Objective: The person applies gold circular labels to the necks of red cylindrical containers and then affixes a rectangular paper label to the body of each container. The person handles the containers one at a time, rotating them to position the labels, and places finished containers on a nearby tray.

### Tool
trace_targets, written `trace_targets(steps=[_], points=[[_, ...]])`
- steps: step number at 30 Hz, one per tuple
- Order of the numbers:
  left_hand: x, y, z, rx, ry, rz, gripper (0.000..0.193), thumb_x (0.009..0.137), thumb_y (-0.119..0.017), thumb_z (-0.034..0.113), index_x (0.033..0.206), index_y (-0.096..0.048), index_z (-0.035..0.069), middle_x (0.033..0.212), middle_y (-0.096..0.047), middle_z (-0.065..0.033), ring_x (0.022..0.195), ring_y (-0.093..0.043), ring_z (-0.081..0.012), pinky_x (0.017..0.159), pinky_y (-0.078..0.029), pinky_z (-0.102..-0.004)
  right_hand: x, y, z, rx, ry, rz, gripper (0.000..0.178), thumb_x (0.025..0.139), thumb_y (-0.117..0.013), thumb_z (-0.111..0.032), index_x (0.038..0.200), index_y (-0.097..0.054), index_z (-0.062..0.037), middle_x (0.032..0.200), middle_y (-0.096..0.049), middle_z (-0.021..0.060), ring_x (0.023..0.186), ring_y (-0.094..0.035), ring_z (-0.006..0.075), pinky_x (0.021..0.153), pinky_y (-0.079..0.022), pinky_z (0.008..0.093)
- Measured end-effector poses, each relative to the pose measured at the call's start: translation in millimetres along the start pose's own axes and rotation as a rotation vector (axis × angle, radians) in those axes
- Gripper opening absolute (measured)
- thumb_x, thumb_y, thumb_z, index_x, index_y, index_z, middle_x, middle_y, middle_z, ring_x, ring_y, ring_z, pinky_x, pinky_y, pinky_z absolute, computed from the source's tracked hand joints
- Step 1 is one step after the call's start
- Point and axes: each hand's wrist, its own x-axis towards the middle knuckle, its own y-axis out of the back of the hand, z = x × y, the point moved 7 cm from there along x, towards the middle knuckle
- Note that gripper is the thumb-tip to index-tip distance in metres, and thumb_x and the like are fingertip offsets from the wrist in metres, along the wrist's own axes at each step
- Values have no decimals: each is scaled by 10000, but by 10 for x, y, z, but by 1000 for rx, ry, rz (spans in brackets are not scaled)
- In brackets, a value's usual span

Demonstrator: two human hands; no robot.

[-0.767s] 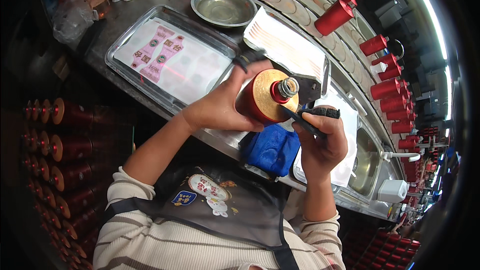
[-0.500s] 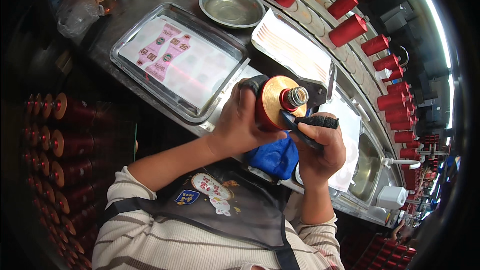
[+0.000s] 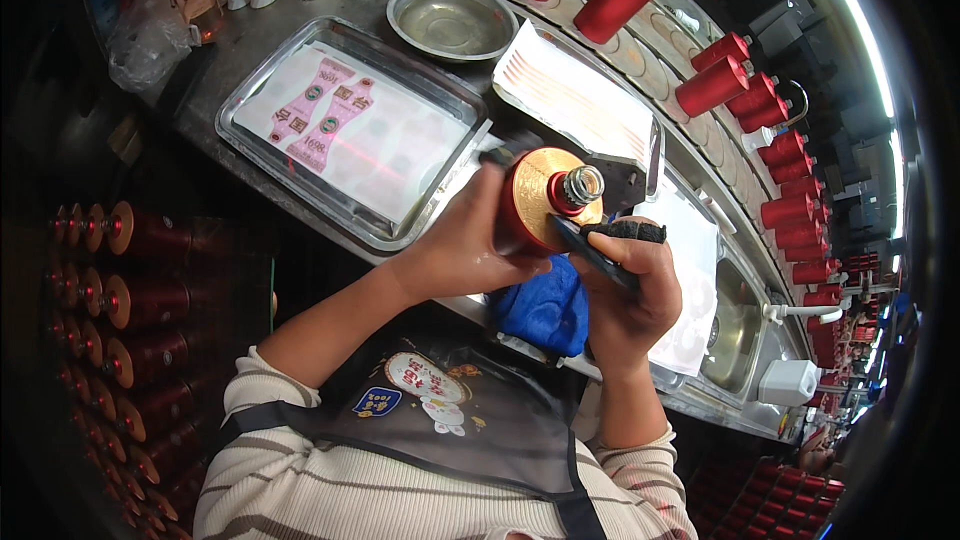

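My left hand is wrapped round a red bottle with a gold shoulder and an open, threaded clear-glass neck. The bottle is tilted, its neck pointing up and to the right. In my right hand is a slim dark tool with a pointed end. Its tip meets the edge of the gold shoulder just below the neck; its exact kind is unclear. Black tape wraps a finger of my right hand. Below the bottle lies a bunched blue cloth, partly hidden by my hands.
A metal tray with pink labels on white sheets lies left of the bottle. Behind stand a round metal bowl and a tray of striped strips. Red bottles line a curved conveyor; a sink sits right. More bottles are stacked left.
The bottle in my left hand has shifted slightly left, and my right hand with the tool moved with it. Bottles on the conveyor have moved along to the right.
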Motion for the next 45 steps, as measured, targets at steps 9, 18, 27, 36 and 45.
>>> trace_targets(steps=[9, 18, 27, 36, 45], points=[[15, 23, 3, 43, -56, -73, 1153, 678, -926, 385, 1472, -216, -55, 1351, -459, -286, 1207, -512, -449, 1028, -442, -470, -11, -10, 13, 27, -26, -28, 268, 762, -793, 112, 984, -686, 5, 922, -660, 57, 872, -627, 150, 804, -488, 269], [39, 56, 152, 104, -290, 96, 1072, 688, -921, 423, 1464, -310, 6, 1373, -469, -250, 1211, -526, -424, 1026, -447, -475, -76, 42, 75, 24, -45, -27, 267, 776, -767, 135, 995, -676, 14, 934, -647, 58, 854, -613, 135, 789, -480, 249], [-39, -120, 155, 172, -349, 73, 896, 757, -855, 270, 1470, -340, 98, 1430, -419, -254, 1268, -484, -451, 1043, -429, -512, -128, -4, 40, 8, -98, 18, 237, 810, -746, 128, 1008, -670, 23, 954, -658, 56, 871, -617, 107, 779, -491, 239], [-60, -201, -103, 108, -232, 154, 940, 734, -891, 290, 1463, -336, 80, 1363, -465, -211, 1203, -520, -404, 1016, -442, -489, -149, -42, -238, -91, 155, 132, 479, 596, -654, 150, 1032, -710, -41, 862, -620, 101, 799, -610, 331, 733, -510, 389], [-32, -113, 72, 231, -281, 236, 904, 685, -925, 219, 1423, -422, 84, 1347, -484, -181, 1236, -512, -370, 1025, -442, -458, -77, 5, -101, -128, 206, 8, 386, 631, -743, 116, 986, -710, -33, 889, -640, 107, 770, -634, 311, 709, -511, 371]])
